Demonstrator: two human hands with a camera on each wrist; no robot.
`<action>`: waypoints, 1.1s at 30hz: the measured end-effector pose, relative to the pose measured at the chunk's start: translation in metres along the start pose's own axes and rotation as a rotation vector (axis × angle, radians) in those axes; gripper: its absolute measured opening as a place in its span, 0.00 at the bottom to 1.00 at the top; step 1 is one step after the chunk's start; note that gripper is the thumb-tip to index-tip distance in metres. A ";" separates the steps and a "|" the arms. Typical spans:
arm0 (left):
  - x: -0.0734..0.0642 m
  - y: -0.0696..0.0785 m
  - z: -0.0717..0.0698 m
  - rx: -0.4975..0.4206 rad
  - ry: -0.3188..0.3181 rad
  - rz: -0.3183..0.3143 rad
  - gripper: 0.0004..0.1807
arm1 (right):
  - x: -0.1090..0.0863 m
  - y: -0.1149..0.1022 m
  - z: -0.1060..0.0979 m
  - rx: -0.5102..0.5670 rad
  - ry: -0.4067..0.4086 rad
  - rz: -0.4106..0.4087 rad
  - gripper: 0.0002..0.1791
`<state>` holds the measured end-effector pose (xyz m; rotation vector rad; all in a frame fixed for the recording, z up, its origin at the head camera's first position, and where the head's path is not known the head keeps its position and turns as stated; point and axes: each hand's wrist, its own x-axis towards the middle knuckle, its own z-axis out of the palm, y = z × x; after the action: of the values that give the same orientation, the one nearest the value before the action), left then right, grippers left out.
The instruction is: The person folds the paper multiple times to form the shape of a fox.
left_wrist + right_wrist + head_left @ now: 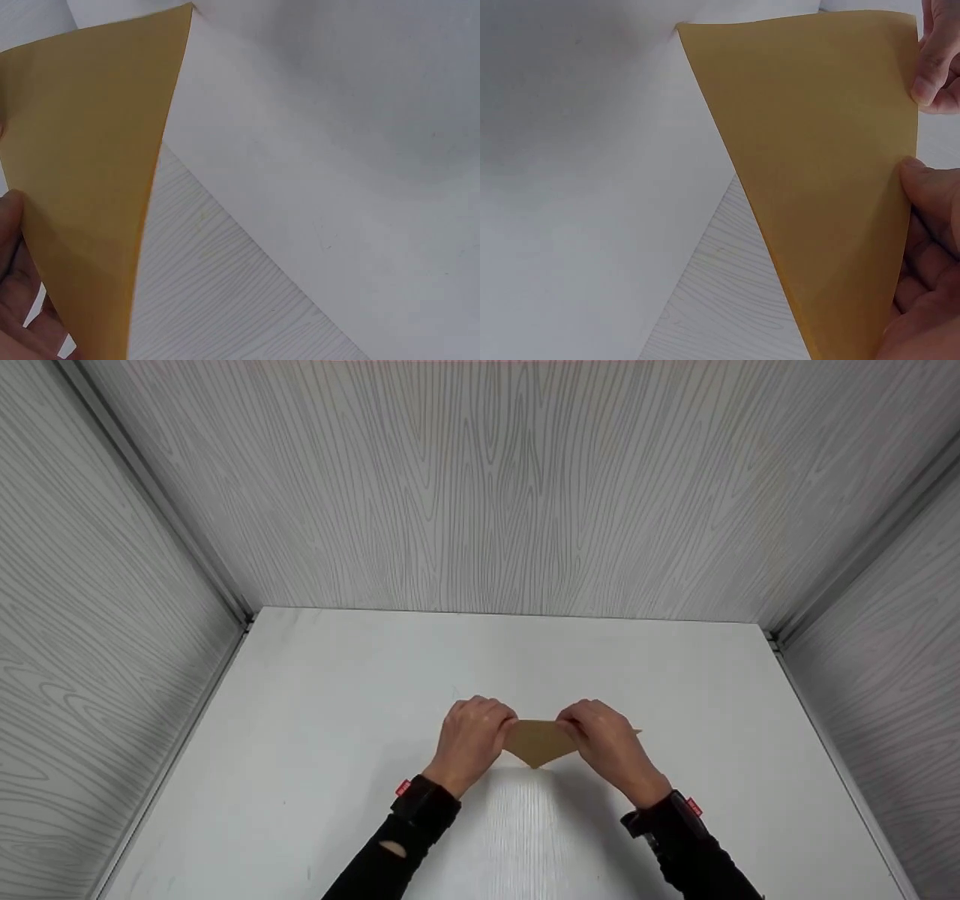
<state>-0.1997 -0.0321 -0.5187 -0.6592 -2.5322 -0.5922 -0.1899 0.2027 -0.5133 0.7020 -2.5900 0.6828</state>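
A folded piece of yellow-brown paper (537, 741) is stretched between the two hands above the white table, one corner pointing down toward the person. My left hand (470, 739) pinches its upper edge on the left, thumb against the near face. On the other side my right hand (606, 741) pinches the same edge, and a small paper tip sticks out past its knuckles. In the right wrist view the paper (817, 142) looks like a triangle with a straight folded edge, both thumbs on its side. The left wrist view shows the paper (90, 150) bending slightly.
The white tabletop (337, 682) lies under the hands, with their shadows on it. A grey wood-grain panel (480, 487) rises behind it, and similar panels (97, 622) stand at left and right. Black bands (426, 810) are on both wrists.
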 end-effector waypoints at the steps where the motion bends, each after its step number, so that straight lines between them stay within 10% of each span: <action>1: 0.000 -0.001 0.000 0.001 0.006 -0.007 0.03 | 0.000 0.001 0.000 0.000 0.003 0.007 0.04; 33: -0.013 -0.038 -0.016 0.016 0.032 -0.097 0.05 | -0.008 0.026 -0.017 -0.022 -0.026 0.119 0.04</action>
<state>-0.2051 -0.0751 -0.5237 -0.5195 -2.5473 -0.6104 -0.1940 0.2347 -0.5128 0.5570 -2.6760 0.6836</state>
